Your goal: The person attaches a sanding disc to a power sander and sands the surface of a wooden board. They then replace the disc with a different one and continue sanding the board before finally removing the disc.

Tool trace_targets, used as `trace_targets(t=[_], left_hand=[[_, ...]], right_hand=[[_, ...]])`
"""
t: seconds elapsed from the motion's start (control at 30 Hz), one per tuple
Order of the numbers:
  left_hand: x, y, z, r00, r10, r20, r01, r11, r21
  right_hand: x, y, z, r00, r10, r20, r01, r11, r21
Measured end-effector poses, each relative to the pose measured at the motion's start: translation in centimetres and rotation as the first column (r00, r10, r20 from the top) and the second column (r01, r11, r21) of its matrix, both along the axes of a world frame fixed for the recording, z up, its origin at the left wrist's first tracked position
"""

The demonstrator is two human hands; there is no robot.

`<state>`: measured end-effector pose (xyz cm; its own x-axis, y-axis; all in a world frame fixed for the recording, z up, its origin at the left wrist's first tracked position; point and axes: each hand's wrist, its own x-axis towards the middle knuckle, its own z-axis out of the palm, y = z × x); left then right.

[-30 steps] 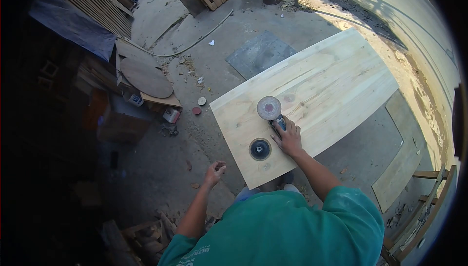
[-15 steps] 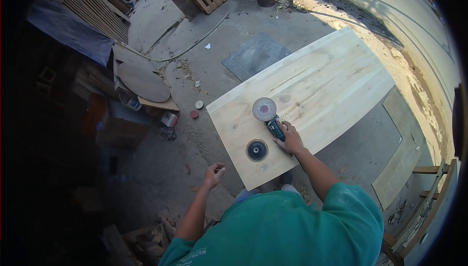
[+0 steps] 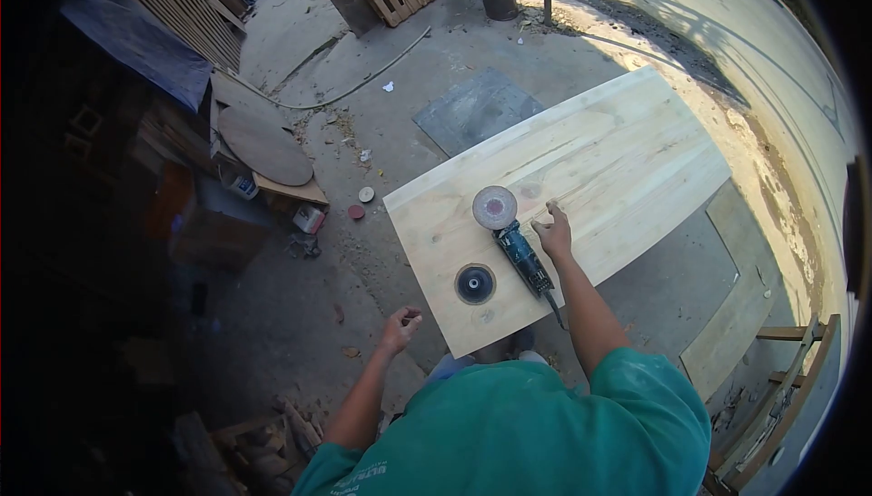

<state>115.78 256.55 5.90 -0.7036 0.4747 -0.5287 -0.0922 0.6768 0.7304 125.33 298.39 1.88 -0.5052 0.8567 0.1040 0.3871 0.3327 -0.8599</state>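
Observation:
An angle grinder [image 3: 522,258] with a round sanding disc [image 3: 495,208] facing up lies on a pale wooden panel [image 3: 627,151]. My right hand [image 3: 554,231] is just right of the grinder, off its body, over the panel with thumb and fingers apart. Left of the grinder, a black round backing pad [image 3: 475,284] with a metal centre rests on the panel. My left hand [image 3: 398,329] hangs beyond the panel's near left edge, fingers curled toward the thumb; whether anything small is in them I cannot make out. The grinder's cord drops over the near edge.
Two small round discs, one pale [image 3: 366,194] and one red [image 3: 356,212], lie on the concrete floor. Boards and a white bucket [image 3: 243,187] stand at left. A grey sheet [image 3: 477,113] lies behind the panel; a wooden frame [image 3: 790,378] is at right.
My right hand has let go of the grinder and moved up and right of it. The grinder now lies on the panel. My left hand has hardly moved.

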Motion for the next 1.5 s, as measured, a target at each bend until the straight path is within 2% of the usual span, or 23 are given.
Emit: trace_targets(t=[0.07, 0.13, 0.23, 0.33, 0.43, 0.53, 0.63, 0.73, 0.77, 0.87, 0.9, 0.97, 1.03, 1.07, 1.17, 1.27, 1.37, 1.47, 1.5], left_hand=[[0.0, 0.2, -0.4, 1.000, -0.002, 0.003, 0.002, 1.000, -0.001], [-0.1, 0.0, -0.8, 1.000, 0.004, 0.003, -0.004, 1.000, 0.028], [-0.4, -0.5, -1.0, 1.000, 0.031, -0.005, -0.030, 0.997, 0.068], [-0.7, -1.0, -0.3, 0.999, 0.050, 0.005, -0.051, 0.998, 0.033], [-0.8, -1.8, -0.2, 0.997, 0.079, 0.007, -0.079, 0.996, 0.030], [-0.9, -2.3, -0.3, 0.997, 0.076, 0.005, -0.076, 0.995, 0.068], [-1.1, -2.5, -0.3, 0.998, 0.068, 0.014, -0.068, 0.996, 0.048], [-1.1, -2.0, 0.0, 0.998, 0.054, 0.017, -0.055, 0.998, 0.033], [-1.0, -1.8, 0.0, 0.999, 0.048, 0.010, -0.049, 0.998, 0.033], [-1.2, -1.3, 0.1, 0.999, 0.034, -0.009, -0.034, 0.998, 0.053], [-1.2, -1.4, 0.0, 0.999, 0.032, -0.010, -0.031, 0.997, 0.067], [-1.0, -1.5, -0.4, 0.999, 0.032, -0.009, -0.031, 0.997, 0.077], [-1.0, -1.8, -0.7, 0.999, 0.036, -0.007, -0.035, 0.997, 0.067], [-0.9, -2.0, -0.9, 0.999, 0.037, -0.005, -0.036, 0.997, 0.063], [-0.9, -2.4, -1.4, 0.999, 0.037, -0.009, -0.036, 0.997, 0.061], [-0.8, -2.6, -1.5, 0.999, 0.040, -0.006, -0.040, 0.997, 0.069], [-0.8, -1.9, -0.9, 0.998, 0.055, 0.029, -0.057, 0.994, 0.089], [-1.4, 0.4, -0.6, 0.997, 0.028, 0.069, -0.038, 0.989, 0.143], [-2.0, 1.6, -0.7, 0.998, -0.012, 0.069, 0.001, 0.988, 0.154]], right_hand=[[-0.6, 0.0, 0.7, 0.925, 0.281, 0.257, -0.233, 0.951, -0.202], [-1.2, -0.8, 1.5, 0.721, 0.524, 0.453, -0.379, 0.846, -0.375], [-1.9, -3.7, 4.5, 0.626, 0.398, 0.671, -0.273, 0.917, -0.289], [-1.7, -5.6, 5.5, 0.735, 0.279, 0.618, -0.180, 0.959, -0.219], [-1.2, -7.6, 1.6, 0.848, 0.118, 0.516, -0.167, 0.985, 0.049], [-0.9, -8.6, 0.5, 0.898, 0.065, 0.435, -0.160, 0.969, 0.187], [-1.6, -7.0, 2.0, 0.843, 0.247, 0.478, -0.320, 0.944, 0.076], [-3.2, -3.6, 3.8, 0.786, 0.418, 0.456, -0.346, 0.908, -0.236], [-3.5, -2.9, 3.9, 0.752, 0.460, 0.473, -0.380, 0.888, -0.259], [-2.6, -4.1, 3.7, 0.807, 0.403, 0.431, -0.465, 0.884, 0.043], [-2.4, -4.8, 3.0, 0.799, 0.374, 0.470, -0.497, 0.852, 0.167], [-1.7, -6.1, 2.2, 0.788, 0.302, 0.537, -0.551, 0.735, 0.396], [-0.7, -7.3, 2.1, 0.796, 0.253, 0.549, -0.570, 0.620, 0.540], [-0.3, -7.8, 2.4, 0.802, 0.229, 0.552, -0.574, 0.555, 0.603], [0.0, -7.6, 1.9, 0.768, 0.284, 0.575, -0.620, 0.554, 0.555], [0.3, -6.4, 2.6, 0.808, 0.439, 0.392, -0.579, 0.712, 0.397], [1.2, -4.7, 2.4, 0.898, 0.403, 0.175, -0.436, 0.868, 0.239], [0.5, -1.5, 2.5, 0.940, 0.115, 0.322, -0.135, 0.990, 0.038], [-0.1, 0.2, 2.7, 0.899, 0.141, 0.414, -0.146, 0.989, -0.020]])
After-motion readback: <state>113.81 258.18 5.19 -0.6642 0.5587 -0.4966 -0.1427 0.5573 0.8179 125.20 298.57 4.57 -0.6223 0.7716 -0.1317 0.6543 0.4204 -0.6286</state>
